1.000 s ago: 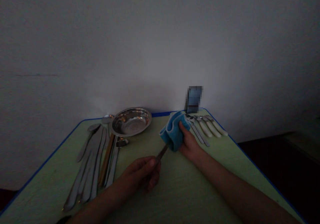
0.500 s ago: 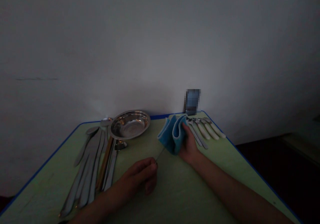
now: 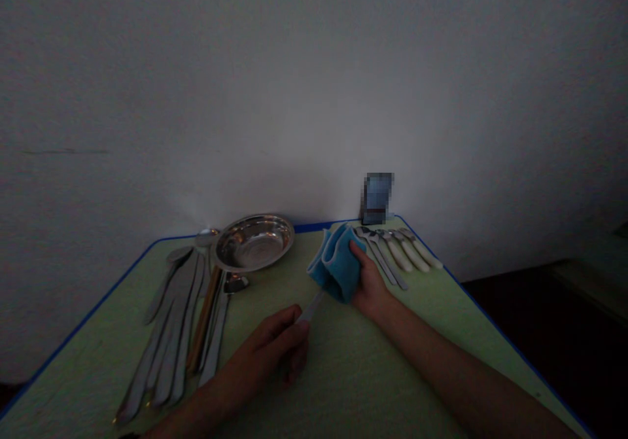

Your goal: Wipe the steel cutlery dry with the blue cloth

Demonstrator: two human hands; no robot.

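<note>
My left hand (image 3: 279, 344) pinches the end of a thin flat metal cutlery handle (image 3: 312, 305). That handle slants up and away into a folded blue cloth (image 3: 343, 262) with a pale edge, which hides the head of the piece, so I cannot tell its kind. Around the cloth are the fingers of my right hand (image 3: 367, 285), with the thumb on the near upper side. Just beyond that hand lie metal spoons or forks (image 3: 385, 259) and several pieces with white handles (image 3: 415, 254).
A shiny steel bowl (image 3: 255, 243) sits at the back of the green table (image 3: 353, 380). On the left lie several long metal utensils (image 3: 167, 347), a brown wooden stick (image 3: 203, 321) and a ladle (image 3: 237, 284). A blurred upright device (image 3: 377, 197) leans at the wall.
The metal handle has turned from edge-on to showing its broader flat side. My right hand has shifted slightly left, and the cloth is folded closer together.
</note>
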